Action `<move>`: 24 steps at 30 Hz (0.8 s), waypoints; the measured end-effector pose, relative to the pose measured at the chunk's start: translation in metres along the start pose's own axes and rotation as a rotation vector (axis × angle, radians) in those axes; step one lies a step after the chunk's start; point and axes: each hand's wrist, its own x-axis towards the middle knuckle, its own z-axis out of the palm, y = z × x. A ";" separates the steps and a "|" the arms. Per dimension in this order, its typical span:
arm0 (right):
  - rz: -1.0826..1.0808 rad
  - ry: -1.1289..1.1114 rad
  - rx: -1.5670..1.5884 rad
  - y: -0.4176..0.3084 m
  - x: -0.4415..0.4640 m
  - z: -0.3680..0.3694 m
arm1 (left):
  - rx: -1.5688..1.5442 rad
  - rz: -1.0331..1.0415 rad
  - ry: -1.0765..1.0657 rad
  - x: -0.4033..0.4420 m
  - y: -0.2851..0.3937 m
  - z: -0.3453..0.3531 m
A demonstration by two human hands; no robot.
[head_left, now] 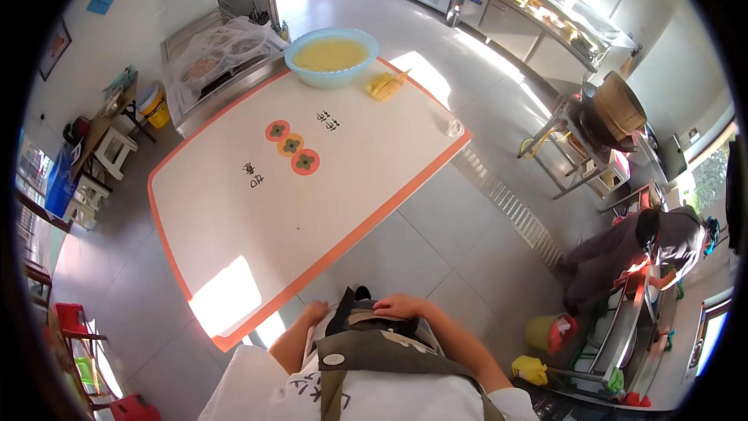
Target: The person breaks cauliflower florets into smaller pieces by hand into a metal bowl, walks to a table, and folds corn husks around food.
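Observation:
My left hand (314, 312) is low at my left side, beside the apron and near the table's front edge; its fingers are too hidden to read. My right hand (400, 306) rests at my waist on the dark apron (382, 349), its fingers bent against the cloth, and whether it grips anything cannot be made out. In front of me stands a white table (351, 179) with an orange border and persimmon pictures. At its far end sit a light blue basin (331, 78) of yellow contents, a yellow packet (386, 86) and a small clear crumpled item (454, 127).
A co-worker (623, 249) bends over a sink counter at the right, near a bin (541, 334) and a yellow container (530, 370). A steamer (619, 105) stands on a metal frame. Net-covered trays (226, 51) are at the back left, stools (115, 150) at the left.

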 end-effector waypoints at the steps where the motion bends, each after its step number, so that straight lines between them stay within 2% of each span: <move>1: 0.070 0.080 0.129 0.007 -0.001 -0.017 | -0.002 -0.003 -0.015 0.007 -0.002 -0.009; 2: 0.143 0.160 0.258 0.016 -0.002 -0.035 | -0.107 -0.085 -0.045 0.011 -0.003 -0.016; 4: 0.168 0.500 0.607 0.036 0.003 -0.082 | -0.317 -0.250 -0.102 0.011 0.002 -0.030; 6: 0.226 0.675 0.775 0.049 0.011 -0.142 | -0.316 -0.325 -0.155 0.023 -0.021 0.006; 8: 0.215 0.717 0.838 0.055 0.017 -0.201 | -0.091 -0.210 -0.151 0.014 -0.015 0.008; 10: 0.193 0.730 0.888 0.072 0.032 -0.262 | -0.249 -0.324 -0.164 0.019 0.007 -0.008; 14: 0.135 0.683 1.006 0.114 0.090 -0.380 | -0.554 -0.583 -0.188 0.037 0.088 -0.087; 16: 0.143 0.673 1.045 0.109 0.118 -0.439 | -0.678 -0.636 -0.218 0.052 0.141 -0.135; 18: 0.101 0.633 1.076 0.105 0.152 -0.491 | -0.753 -0.592 -0.257 0.084 0.176 -0.210; 20: 0.049 0.579 1.113 0.097 0.188 -0.529 | -0.927 -0.691 -0.097 0.133 0.198 -0.294; 22: 0.023 0.545 1.202 0.093 0.226 -0.553 | -1.122 -0.635 0.209 0.190 0.204 -0.361; 24: 0.012 0.522 1.276 0.089 0.254 -0.563 | -0.922 -0.467 0.531 0.254 0.199 -0.413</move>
